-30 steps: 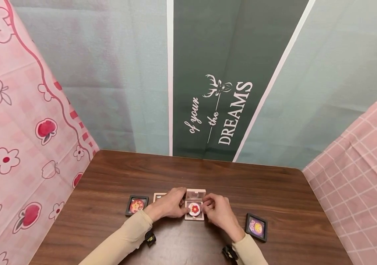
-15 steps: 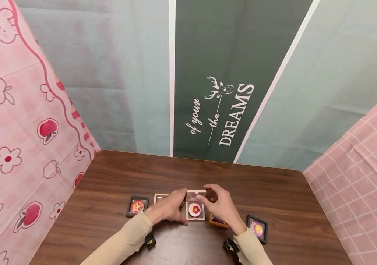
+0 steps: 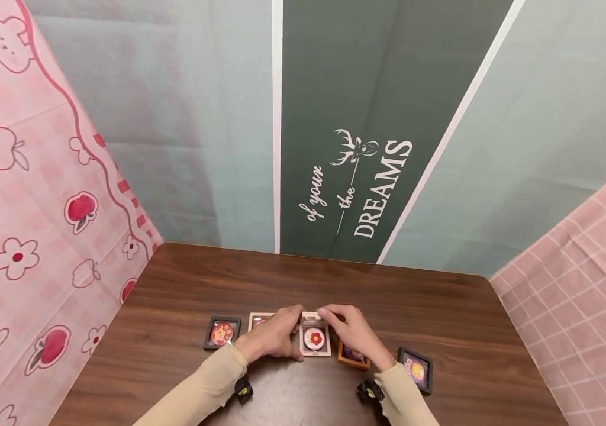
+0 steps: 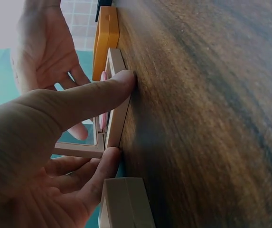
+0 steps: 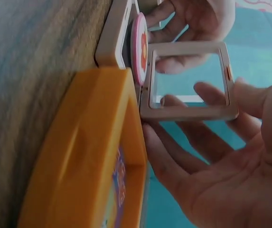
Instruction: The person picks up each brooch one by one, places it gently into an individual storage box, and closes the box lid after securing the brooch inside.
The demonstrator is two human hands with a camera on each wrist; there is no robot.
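A small pinkish-beige display case (image 3: 321, 354) lies on the table with its hinged lid (image 5: 192, 113) raised; the lid has a clear window. Inside its base sits a round badge (image 3: 313, 339), white with a red flower and a pink rim. My left hand (image 3: 277, 335) grips the base from the left, thumb at the near edge and fingers by the hinge side. From the right, my right hand (image 3: 355, 332) holds the lid, the thumb on its free edge and the fingers behind the window.
Right of the case stands an orange frame (image 5: 74, 147), partly under my right hand. Another beige frame (image 3: 260, 315) is half hidden by my left hand. Dark frames lie at far left (image 3: 222, 333) and far right (image 3: 416, 370). Cloth hangs behind the wooden table (image 3: 399, 296).
My right hand has come from beside the case up to the lid and now holds it. The lid tilts a little differently. My left hand's thumb has slid to the near edge.
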